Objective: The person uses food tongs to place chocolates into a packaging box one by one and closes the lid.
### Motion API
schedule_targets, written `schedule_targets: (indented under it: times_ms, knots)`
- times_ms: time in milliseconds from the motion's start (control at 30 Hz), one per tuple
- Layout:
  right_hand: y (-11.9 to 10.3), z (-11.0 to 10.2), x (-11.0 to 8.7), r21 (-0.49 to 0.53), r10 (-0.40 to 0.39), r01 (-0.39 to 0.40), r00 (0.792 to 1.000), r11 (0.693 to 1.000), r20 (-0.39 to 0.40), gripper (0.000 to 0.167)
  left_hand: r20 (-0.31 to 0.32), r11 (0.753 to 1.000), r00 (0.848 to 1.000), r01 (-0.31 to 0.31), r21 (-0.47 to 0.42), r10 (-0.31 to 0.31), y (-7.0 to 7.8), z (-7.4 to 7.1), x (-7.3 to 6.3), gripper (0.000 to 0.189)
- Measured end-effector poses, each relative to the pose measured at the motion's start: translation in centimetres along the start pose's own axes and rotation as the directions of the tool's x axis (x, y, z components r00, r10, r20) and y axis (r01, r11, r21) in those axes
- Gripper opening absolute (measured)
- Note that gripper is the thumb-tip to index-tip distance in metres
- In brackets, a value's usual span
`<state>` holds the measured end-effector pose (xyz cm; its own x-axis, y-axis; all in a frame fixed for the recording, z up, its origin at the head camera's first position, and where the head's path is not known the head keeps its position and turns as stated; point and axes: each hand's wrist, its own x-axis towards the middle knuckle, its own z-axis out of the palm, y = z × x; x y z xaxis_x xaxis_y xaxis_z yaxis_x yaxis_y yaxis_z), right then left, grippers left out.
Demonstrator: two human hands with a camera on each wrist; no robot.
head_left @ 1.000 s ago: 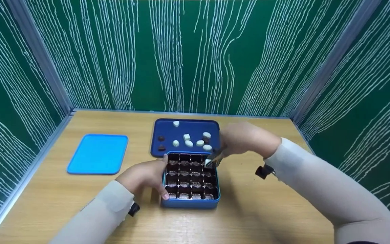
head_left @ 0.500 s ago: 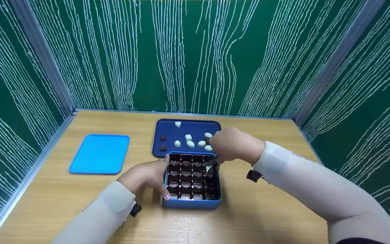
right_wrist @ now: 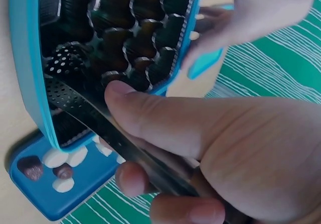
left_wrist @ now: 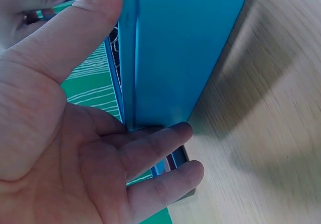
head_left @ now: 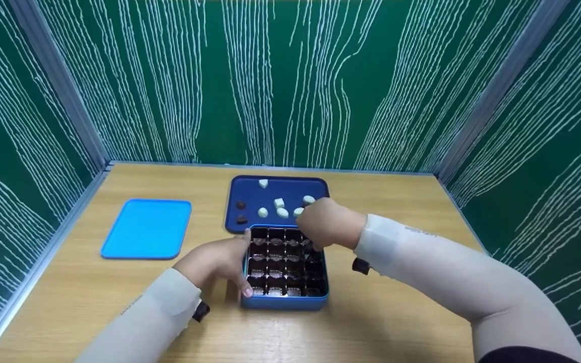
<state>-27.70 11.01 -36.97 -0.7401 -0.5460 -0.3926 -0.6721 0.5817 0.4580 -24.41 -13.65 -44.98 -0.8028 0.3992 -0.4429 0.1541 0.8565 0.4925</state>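
Head view: the blue box [head_left: 285,303] sits at the centre of the frame, slightly below the middle, resting on the wooden counter [head_left: 396,317]. Its dark compartment insert [head_left: 285,267] is laid out four by four; I cannot tell which dark cells are filled.

My left hand [head_left: 220,259] grips the box along its left side, thumb at the lower-left corner, a finger at the upper-left corner. The left wrist view confirms thumb and fingers against the blue wall.

My right hand [head_left: 328,222] is over the upper-right corner of the box. The right wrist view shows it clamped on metal tongs [right_wrist: 113,135], thumb on one side, fingers on the other. Both perforated ends sit inside the box, in a compartment area at the left of that frame; I cannot tell whether anything lies between them.

The dark blue tray [head_left: 293,187] is directly above the box in the head view, partly covered by my right hand. It carries loose white pieces [head_left: 282,213], spread across centre and right with one near the top edge, and brown pieces [head_left: 240,205], two of them at its left side. A light blue panel [head_left: 147,229] lies at left of frame, well apart from the box.
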Motion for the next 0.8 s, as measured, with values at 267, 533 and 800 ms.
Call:
schedule_targets:
  times_ms: [267,533,800]
  knots:
    - [0.7,-1.1,-0.3,0.083,0.030,-0.037,0.997,0.996,0.075,0.035,-0.009,1.000,1.000,-0.004,-0.003,0.004,-0.1,0.0,0.0,0.165]
    - [5.6,-2.6,-0.8,0.330,-0.029,-0.027,0.986,0.944,0.163,0.052,-0.012,1.000,1.000,0.002,-0.020,-0.002,0.0,0.0,-0.1,0.166]
    - [8.9,-0.9,3.1,0.622,0.205,-0.220,0.974,0.752,0.096,0.040,-0.007,1.000,1.000,0.007,-0.017,-0.007,0.1,0.0,0.0,0.166]
